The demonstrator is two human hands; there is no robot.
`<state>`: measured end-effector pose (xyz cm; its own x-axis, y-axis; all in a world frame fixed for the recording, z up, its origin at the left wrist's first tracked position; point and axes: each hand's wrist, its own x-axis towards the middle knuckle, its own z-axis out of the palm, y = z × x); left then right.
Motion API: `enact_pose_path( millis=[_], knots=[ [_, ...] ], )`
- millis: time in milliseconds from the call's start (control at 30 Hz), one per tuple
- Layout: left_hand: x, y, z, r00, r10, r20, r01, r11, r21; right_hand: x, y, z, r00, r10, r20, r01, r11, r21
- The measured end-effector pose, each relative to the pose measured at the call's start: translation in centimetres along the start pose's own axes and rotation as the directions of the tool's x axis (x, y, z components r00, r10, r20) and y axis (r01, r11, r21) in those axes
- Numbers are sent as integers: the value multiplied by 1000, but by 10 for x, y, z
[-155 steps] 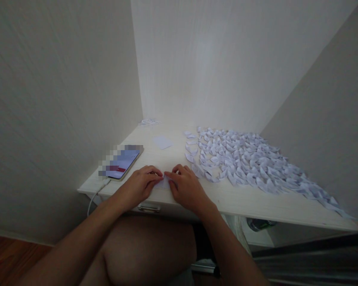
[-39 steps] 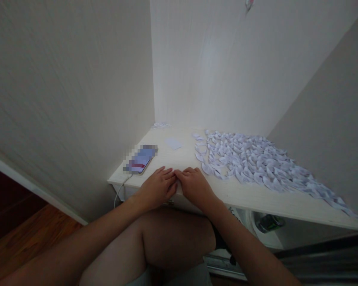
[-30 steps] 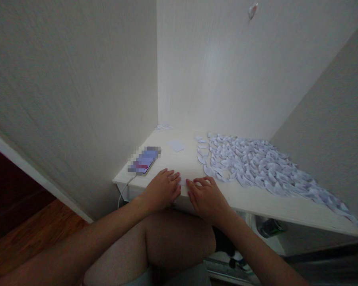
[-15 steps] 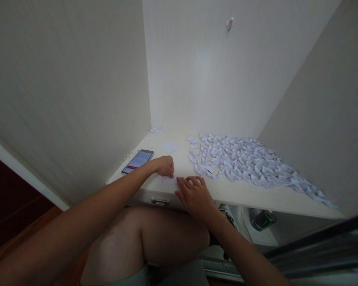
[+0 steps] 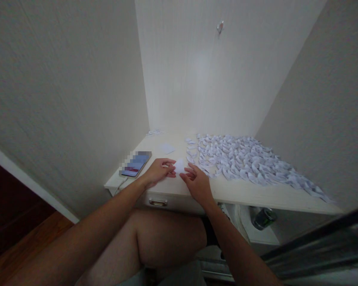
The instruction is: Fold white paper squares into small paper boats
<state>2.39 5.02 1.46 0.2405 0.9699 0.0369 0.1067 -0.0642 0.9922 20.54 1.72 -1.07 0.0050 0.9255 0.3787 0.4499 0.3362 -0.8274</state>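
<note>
A small white piece of paper (image 5: pixel 179 166) is held between my two hands, just above the front part of the white desktop (image 5: pixel 164 186). My left hand (image 5: pixel 161 171) pinches its left edge between thumb and fingers. On the other side, my right hand (image 5: pixel 196 180) has its thumb and fingers closed on the right edge. Behind them lies a flat stack of white paper (image 5: pixel 167 148). To the right spreads a large heap of folded white paper pieces (image 5: pixel 241 159), with several more set in a loose column at its left side.
A smartphone (image 5: pixel 136 163) with a cable lies at the desktop's left edge. Small paper scraps (image 5: pixel 155 132) sit in the back left corner. Walls enclose the desk on three sides. Below are a drawer handle (image 5: pixel 158 202) and a dark can (image 5: pixel 264 218) on a lower shelf.
The paper was flat on the desktop under my fingers; now both hands hold it raised. My left hand has turned from a fist-like press to a pinch. The view has shifted slightly.
</note>
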Motion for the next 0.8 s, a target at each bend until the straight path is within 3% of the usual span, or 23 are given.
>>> enact_pose_path(
  millis=[100,400,567,800],
  knots=[
    [-10,-9,15,999,46,-30,-49,989,-137,14,0,5,1000,-11,-8,11,994,110],
    [-15,-16,23,994,-1,-107,-29,960,-279,17,-2,10,964,-265,-39,262,963,-67],
    [-17,-13,25,997,-33,-71,8,943,-332,10,-7,11,919,-382,-97,370,921,-125],
    [-23,-1,28,997,10,-74,-30,961,-277,6,-10,8,928,-345,-139,336,938,-87]
  ],
)
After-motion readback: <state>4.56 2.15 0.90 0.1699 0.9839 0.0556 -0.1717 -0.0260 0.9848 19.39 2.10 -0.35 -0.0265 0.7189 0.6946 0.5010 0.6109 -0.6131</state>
